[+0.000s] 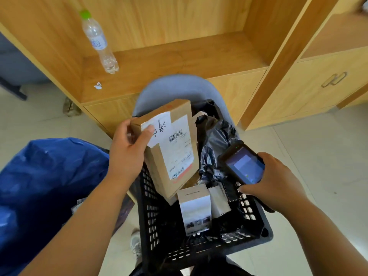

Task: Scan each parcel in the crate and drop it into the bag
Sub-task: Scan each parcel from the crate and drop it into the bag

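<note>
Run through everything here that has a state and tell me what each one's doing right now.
Crate: holds parcels.
Box: lifted over the crate, label showing.
Left hand: grips the box.
Scanner: screen lit.
Right hand: holds the scanner.
Bag: left of the crate, mouth unclear.
Bottle: capped, upright on shelf.
Cabinet door: closed.

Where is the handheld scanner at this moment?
Head view, right of centre: the right hand holds the handheld scanner above the right rim of the black crate, across from the cardboard parcel gripped by the left hand.
</note>
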`<state>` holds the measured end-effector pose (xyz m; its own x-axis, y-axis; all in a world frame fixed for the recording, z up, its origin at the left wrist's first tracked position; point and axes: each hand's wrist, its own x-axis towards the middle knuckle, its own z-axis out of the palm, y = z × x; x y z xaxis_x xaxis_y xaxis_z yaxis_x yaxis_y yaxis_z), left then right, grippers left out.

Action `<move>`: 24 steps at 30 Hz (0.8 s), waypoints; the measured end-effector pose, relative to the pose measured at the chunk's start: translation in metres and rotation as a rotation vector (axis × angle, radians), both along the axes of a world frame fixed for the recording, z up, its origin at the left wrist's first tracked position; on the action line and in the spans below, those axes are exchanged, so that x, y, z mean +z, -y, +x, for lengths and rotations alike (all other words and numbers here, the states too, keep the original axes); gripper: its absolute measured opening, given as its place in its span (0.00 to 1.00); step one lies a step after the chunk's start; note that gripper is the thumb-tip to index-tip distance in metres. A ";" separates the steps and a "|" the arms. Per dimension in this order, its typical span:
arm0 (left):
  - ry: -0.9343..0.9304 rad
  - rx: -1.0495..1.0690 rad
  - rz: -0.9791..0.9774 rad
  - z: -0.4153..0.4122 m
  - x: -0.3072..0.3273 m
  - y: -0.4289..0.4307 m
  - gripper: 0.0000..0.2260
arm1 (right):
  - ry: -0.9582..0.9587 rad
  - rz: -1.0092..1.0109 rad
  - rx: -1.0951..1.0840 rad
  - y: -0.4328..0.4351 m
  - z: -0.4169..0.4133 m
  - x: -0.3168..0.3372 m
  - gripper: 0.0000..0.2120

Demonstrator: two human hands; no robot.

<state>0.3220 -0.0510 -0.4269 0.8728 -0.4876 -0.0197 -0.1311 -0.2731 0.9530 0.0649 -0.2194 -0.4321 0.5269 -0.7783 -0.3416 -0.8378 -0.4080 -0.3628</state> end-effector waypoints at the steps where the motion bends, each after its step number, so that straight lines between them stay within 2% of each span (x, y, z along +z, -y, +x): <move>1: -0.029 0.013 -0.012 -0.001 0.000 0.001 0.09 | 0.015 -0.003 -0.013 -0.001 -0.002 0.001 0.40; 7: -0.216 -0.052 0.095 -0.016 -0.039 0.006 0.13 | 0.032 0.005 -0.076 -0.009 -0.019 0.001 0.37; 11: -0.267 -0.141 0.291 -0.032 -0.071 0.004 0.18 | -0.007 0.020 -0.092 -0.012 -0.028 -0.001 0.39; 14: -0.312 -0.236 0.396 -0.045 -0.086 0.000 0.29 | -0.019 0.026 -0.102 -0.015 -0.032 -0.002 0.36; 18: -0.367 -0.278 0.408 -0.055 -0.099 -0.004 0.41 | -0.029 0.025 -0.093 -0.018 -0.033 -0.005 0.34; 21: -0.369 -0.183 0.371 -0.055 -0.099 -0.003 0.41 | -0.031 0.022 -0.071 -0.019 -0.031 -0.006 0.33; 24: -0.364 -0.060 0.323 -0.046 -0.094 -0.001 0.33 | -0.036 0.033 -0.024 -0.019 -0.027 -0.006 0.35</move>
